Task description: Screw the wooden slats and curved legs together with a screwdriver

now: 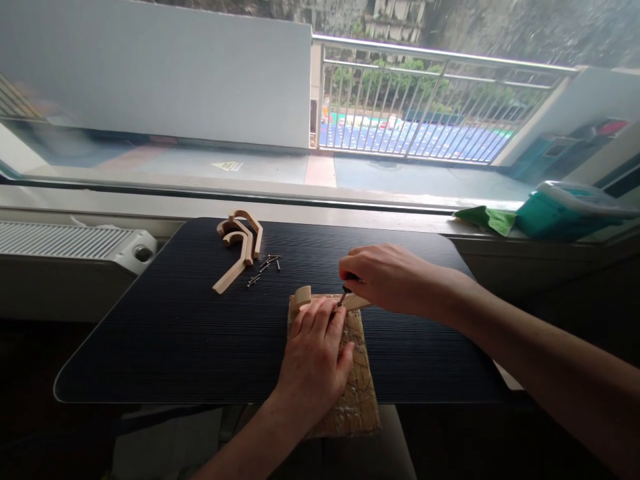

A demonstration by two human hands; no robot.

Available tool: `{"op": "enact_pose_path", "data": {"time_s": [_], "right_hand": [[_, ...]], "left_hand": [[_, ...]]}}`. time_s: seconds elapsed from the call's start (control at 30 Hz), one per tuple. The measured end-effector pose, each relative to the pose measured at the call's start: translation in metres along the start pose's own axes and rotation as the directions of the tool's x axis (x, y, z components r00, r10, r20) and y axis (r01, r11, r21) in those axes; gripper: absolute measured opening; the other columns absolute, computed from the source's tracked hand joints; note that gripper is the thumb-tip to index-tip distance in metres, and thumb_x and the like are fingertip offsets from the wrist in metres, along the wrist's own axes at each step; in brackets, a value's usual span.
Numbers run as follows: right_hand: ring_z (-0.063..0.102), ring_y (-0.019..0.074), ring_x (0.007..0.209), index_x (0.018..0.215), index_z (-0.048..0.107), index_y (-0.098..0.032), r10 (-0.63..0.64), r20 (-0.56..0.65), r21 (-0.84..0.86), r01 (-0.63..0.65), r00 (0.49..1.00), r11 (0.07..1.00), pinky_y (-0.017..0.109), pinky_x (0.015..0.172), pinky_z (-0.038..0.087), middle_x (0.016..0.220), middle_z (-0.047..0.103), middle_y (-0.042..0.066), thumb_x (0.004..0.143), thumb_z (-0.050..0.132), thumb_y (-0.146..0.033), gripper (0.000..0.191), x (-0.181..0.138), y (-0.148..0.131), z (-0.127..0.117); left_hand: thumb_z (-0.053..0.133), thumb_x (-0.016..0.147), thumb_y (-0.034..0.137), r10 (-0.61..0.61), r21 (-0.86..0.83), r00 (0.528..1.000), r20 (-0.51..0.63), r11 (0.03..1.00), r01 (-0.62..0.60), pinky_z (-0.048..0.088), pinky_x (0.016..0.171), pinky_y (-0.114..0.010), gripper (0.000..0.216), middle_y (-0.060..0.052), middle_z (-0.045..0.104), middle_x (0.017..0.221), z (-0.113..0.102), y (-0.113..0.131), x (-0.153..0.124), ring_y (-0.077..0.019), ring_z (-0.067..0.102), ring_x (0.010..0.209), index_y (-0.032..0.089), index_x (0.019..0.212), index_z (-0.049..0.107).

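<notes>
Screwdriver: black handle in your right hand (377,273), the thin metal shaft (344,293) slanting down to your left fingertips; whether its tip meets a screw is too small to tell.
Right fingers: curled round the handle, wrist arched above the work, at one o'clock from the board's middle, taking twelve as toward the window.
Left hand (313,347): fingers outstretched and laid over the wood being worked, thumb held apart and resting over the board.
Wooden piece (303,295): lies at the board's twelve o'clock end, beneath your left fingers; its rounded block end shows at eleven o'clock, and a pale flat length shows at one o'clock, under your right hand. Your fingers hide how the two parts join.
Board (370,393): worn and scuffed, lying on the dark table (175,333), its six o'clock end jutting past the near edge toward you.
Hooked wooden pieces (245,243): grouped at eleven o'clock, curved ends away from you, one straight leg reaching toward seven.
Loose screws (263,269): scattered at eleven o'clock, just beside those pieces on your side.
Windowsill: green cloth (485,219) between one and two o'clock, touching or just beside a teal container (555,212) at two.
Radiator (65,243): white, at ten o'clock, beyond the table.
</notes>
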State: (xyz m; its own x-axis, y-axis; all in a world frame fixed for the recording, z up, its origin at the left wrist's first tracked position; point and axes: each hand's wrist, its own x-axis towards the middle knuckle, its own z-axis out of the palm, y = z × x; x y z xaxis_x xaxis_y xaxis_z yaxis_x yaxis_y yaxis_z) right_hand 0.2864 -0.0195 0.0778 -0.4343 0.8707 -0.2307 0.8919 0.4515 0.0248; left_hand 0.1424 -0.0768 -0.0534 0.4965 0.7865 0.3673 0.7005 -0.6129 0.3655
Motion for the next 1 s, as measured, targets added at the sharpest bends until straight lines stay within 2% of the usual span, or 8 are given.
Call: {"op": "enact_pose_path", "data": {"time_s": [0.1, 0.23, 0.33, 0.47, 0.53, 0.67, 0.77, 1.0], "right_hand": [[0.06, 0.0168, 0.074, 0.087, 0.067, -0.017, 0.018, 0.033, -0.016, -0.018, 0.999, 1.0, 0.026, 0.057, 0.033, 0.082, 0.068, 0.008, 0.086, 0.045, -0.027, 0.024, 0.004, -0.003, 0.001], [0.062, 0.0196, 0.07, 0.081, 0.067, -0.017, 0.158, 0.034, -0.058, -0.156, 0.987, 0.986, 0.027, 0.055, 0.034, 0.076, 0.068, 0.009, 0.088, 0.041, -0.034, 0.033, 0.005, -0.009, 0.002], [0.063, 0.0212, 0.071, 0.08, 0.067, -0.016, 0.216, 0.025, -0.082, -0.213, 0.976, 0.974, 0.029, 0.056, 0.036, 0.077, 0.068, 0.012, 0.089, 0.035, -0.035, 0.038, 0.002, -0.011, 0.002], [0.062, 0.0205, 0.07, 0.094, 0.063, -0.018, 0.191, 0.054, -0.083, -0.186, 0.98, 0.979, 0.029, 0.058, 0.036, 0.08, 0.068, 0.01, 0.084, 0.043, -0.038, 0.03, -0.006, -0.01, -0.003], [0.061, 0.019, 0.07, 0.098, 0.061, -0.019, 0.146, 0.055, -0.075, -0.142, 0.988, 0.987, 0.028, 0.057, 0.035, 0.081, 0.068, 0.008, 0.081, 0.048, -0.034, 0.026, -0.009, -0.008, -0.005], [0.06, 0.0177, 0.073, 0.09, 0.062, -0.018, 0.047, 0.06, -0.056, -0.043, 0.997, 0.997, 0.027, 0.056, 0.033, 0.083, 0.068, 0.007, 0.08, 0.048, -0.023, 0.017, -0.008, -0.005, -0.005], [0.06, 0.0173, 0.073, 0.089, 0.062, -0.017, 0.017, 0.02, -0.048, -0.016, 1.0, 0.999, 0.027, 0.057, 0.033, 0.083, 0.068, 0.007, 0.084, 0.046, -0.022, 0.018, -0.004, -0.005, 0.0], [0.063, 0.0208, 0.07, 0.085, 0.064, -0.015, 0.174, 0.016, -0.091, -0.172, 0.985, 0.981, 0.028, 0.055, 0.036, 0.077, 0.068, 0.011, 0.088, 0.041, -0.036, 0.032, -0.008, -0.009, 0.004]], "left_hand": [[0.054, 0.08, 0.023, -0.004, -0.002, 1.0, -0.001, 1.0, 0.004, 0.032, 0.107, -0.047, 0.042, -0.012, 0.05, 0.128, 0.0, 0.0, 0.0, -0.0265, 0.041, 0.123, 0.015, 0.121, 0.051], [0.053, 0.08, 0.023, 0.002, -0.006, 1.0, -0.003, 1.0, -0.002, 0.032, 0.107, -0.047, 0.042, -0.011, 0.05, 0.128, 0.0, 0.0, 0.0, -0.0268, 0.041, 0.123, 0.015, 0.121, 0.051], [0.053, 0.081, 0.024, 0.008, 0.0, 1.0, -0.004, 1.0, -0.008, 0.032, 0.107, -0.048, 0.042, -0.012, 0.05, 0.128, 0.0, 0.0, 0.0, -0.0274, 0.041, 0.123, 0.015, 0.121, 0.051], [0.052, 0.081, 0.023, 0.012, 0.006, 1.0, -0.011, 1.0, -0.012, 0.032, 0.106, -0.048, 0.041, -0.012, 0.051, 0.128, -0.001, 0.0, -0.001, -0.0277, 0.042, 0.122, 0.014, 0.121, 0.051], [0.052, 0.081, 0.023, 0.016, 0.001, 1.0, -0.014, 1.0, -0.016, 0.032, 0.106, -0.048, 0.041, -0.011, 0.05, 0.129, -0.001, 0.0, -0.001, -0.0276, 0.042, 0.123, 0.015, 0.121, 0.051], [0.052, 0.081, 0.024, 0.009, 0.008, 1.0, -0.007, 1.0, -0.009, 0.031, 0.107, -0.047, 0.041, -0.011, 0.05, 0.129, -0.001, 0.0, -0.001, -0.0273, 0.041, 0.123, 0.015, 0.121, 0.052], [0.053, 0.081, 0.025, 0.0, 0.02, 1.0, 0.002, 1.0, 0.0, 0.032, 0.107, -0.047, 0.041, -0.012, 0.05, 0.128, -0.001, 0.001, -0.001, -0.0272, 0.041, 0.122, 0.014, 0.121, 0.052], [0.053, 0.081, 0.025, 0.015, 0.02, 1.0, -0.005, 1.0, -0.015, 0.031, 0.108, -0.046, 0.042, -0.012, 0.05, 0.128, -0.001, 0.001, 0.0, -0.027, 0.04, 0.123, 0.013, 0.12, 0.052]]}}
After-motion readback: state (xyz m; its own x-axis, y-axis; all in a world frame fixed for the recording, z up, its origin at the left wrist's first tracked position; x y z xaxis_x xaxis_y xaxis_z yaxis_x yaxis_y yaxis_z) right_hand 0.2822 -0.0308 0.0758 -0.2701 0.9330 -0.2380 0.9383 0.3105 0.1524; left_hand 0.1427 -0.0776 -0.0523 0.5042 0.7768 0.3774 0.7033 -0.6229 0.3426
